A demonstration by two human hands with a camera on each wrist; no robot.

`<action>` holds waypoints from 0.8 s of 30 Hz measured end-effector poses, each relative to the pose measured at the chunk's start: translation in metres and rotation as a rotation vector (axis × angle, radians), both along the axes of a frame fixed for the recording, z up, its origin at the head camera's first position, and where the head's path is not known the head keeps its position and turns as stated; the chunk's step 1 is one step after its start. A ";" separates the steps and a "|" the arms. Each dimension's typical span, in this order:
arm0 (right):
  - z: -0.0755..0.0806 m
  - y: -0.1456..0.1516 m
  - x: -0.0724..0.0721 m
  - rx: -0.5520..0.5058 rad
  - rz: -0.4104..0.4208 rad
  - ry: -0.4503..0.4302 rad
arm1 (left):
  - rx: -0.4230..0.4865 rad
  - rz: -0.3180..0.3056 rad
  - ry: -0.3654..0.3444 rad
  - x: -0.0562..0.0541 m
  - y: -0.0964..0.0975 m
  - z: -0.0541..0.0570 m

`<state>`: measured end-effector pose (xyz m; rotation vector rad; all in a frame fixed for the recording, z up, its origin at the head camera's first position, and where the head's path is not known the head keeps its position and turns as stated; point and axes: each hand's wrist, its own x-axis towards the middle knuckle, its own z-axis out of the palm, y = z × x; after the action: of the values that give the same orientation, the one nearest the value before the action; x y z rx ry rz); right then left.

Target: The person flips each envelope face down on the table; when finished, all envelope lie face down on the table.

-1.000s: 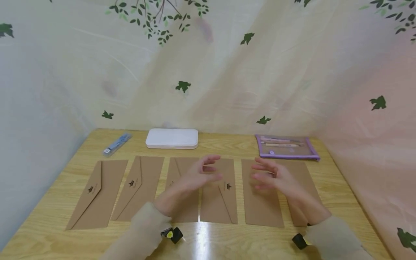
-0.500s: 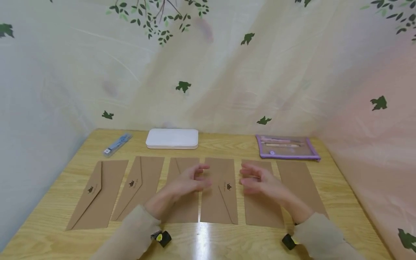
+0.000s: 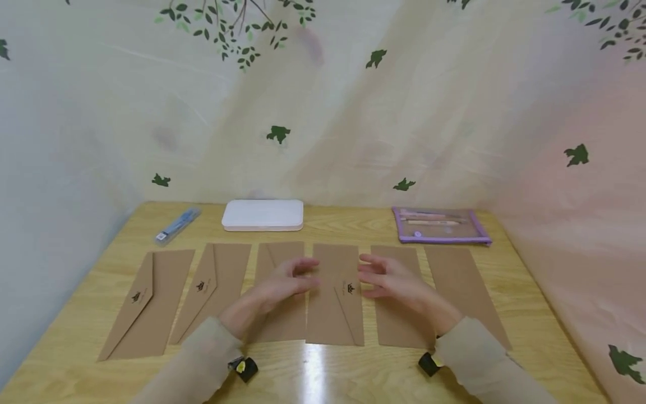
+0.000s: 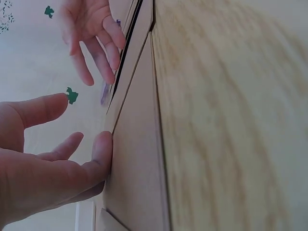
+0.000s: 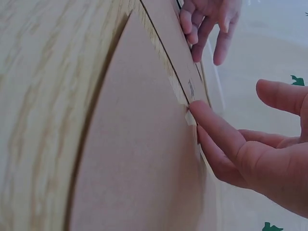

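Several brown paper envelopes lie in a row on the wooden table. My left hand (image 3: 275, 286) is over the third envelope (image 3: 285, 328) from the left, its fingertips near the left part of the fourth envelope (image 3: 330, 314), which bears a small crown print. Over the fifth envelope (image 3: 396, 328) is my right hand (image 3: 398, 280), fingertips near the fourth envelope's right edge. The hands face each other with relaxed fingers and hold nothing. In the left wrist view, the left fingers (image 4: 102, 154) are close beside an envelope (image 4: 137, 159); whether they touch it I cannot tell.
Along the back of the table (image 3: 348, 219) lie a clear packet with blue contents (image 3: 178, 226), a white flat case (image 3: 262, 215) and a purple-edged see-through pouch (image 3: 441, 226) with pens. A leaf-printed curtain (image 3: 328, 123) hangs behind. Further envelopes (image 3: 174, 303) lie left.
Both hands have moved left, the right one farther, from over the fifth and sixth envelopes toward the fourth. The envelopes stay in place. The head view has shifted slightly.
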<state>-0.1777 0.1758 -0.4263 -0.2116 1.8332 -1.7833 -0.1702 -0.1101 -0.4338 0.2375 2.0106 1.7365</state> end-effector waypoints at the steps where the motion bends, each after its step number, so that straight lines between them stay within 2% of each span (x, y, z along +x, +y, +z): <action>1: 0.000 -0.001 0.000 0.004 0.003 0.003 | 0.002 -0.006 0.002 0.000 0.000 0.000; 7: -0.002 -0.003 0.000 0.021 -0.030 -0.001 | 0.011 -0.031 -0.004 0.000 0.002 -0.001; 15: -0.002 -0.009 0.000 0.038 -0.025 -0.001 | 0.066 -0.019 -0.027 0.000 -0.010 -0.005; 20: -0.003 -0.010 -0.001 0.043 -0.016 0.002 | 0.093 0.006 -0.070 0.001 -0.012 -0.005; 24: -0.004 -0.005 -0.001 0.031 -0.019 0.000 | 0.115 0.030 -0.118 -0.002 -0.008 -0.005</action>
<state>-0.1791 0.1709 -0.4305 -0.1824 1.8671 -1.7669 -0.1719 -0.1182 -0.4387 0.1394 1.8423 1.8429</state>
